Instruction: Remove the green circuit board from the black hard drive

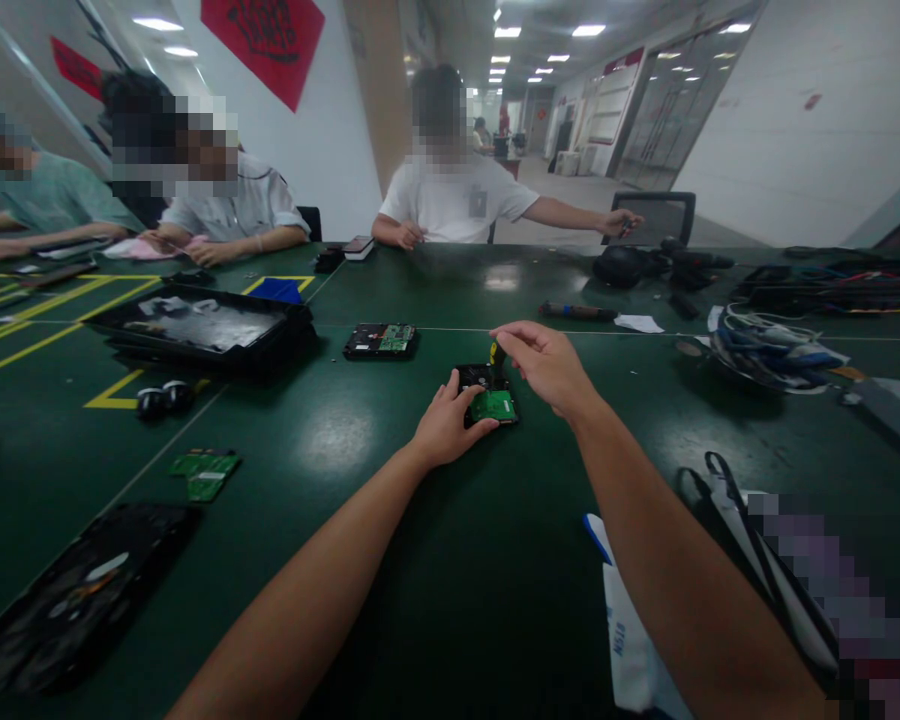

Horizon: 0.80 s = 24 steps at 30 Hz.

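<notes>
A hard drive [495, 405] with a green circuit board lies on the dark green table in front of me. My left hand [450, 422] rests on its left side, thumb along the near edge and fingers over the top, steadying it. My right hand [544, 362] is closed around the yellow and black handle of a screwdriver [498, 356], held upright over the drive's far right part. Whether its tip sits in a screw is too small to tell. A second hard drive [380, 341] lies to the left, beyond my left hand.
Stacked black trays [202, 325] stand at the left. Nearer are a loose green circuit board [207, 474] and a black casing [82, 600]. Bundled cables [765, 345], a pen-like tool [577, 312] and a lanyard [750, 540] lie right. Several people sit across the table [330, 540].
</notes>
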{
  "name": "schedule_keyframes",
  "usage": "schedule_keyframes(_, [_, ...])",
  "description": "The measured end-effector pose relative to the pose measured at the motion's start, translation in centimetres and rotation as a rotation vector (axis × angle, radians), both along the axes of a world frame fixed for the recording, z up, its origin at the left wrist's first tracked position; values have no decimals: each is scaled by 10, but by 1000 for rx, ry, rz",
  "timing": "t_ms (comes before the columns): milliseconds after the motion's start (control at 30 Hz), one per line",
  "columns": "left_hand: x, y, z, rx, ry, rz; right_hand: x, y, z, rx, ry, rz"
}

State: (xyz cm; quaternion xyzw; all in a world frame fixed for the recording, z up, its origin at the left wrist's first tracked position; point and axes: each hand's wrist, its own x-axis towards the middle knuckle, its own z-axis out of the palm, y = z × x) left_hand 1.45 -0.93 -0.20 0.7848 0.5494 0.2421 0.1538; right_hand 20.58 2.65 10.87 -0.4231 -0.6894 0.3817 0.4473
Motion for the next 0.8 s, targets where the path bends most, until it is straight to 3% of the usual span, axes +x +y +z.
schedule_keyframes(167, [0,-1,2,-5,-2,2,-1,0,-2,-56,4,-89])
schedule_keyframes(600, [0,-1,1,0,1,2,-2,3,-5,-71,65,30])
schedule_keyframes(800, [-1,-1,1,-5,0,-2,2,2,-4,-10,-19,-110])
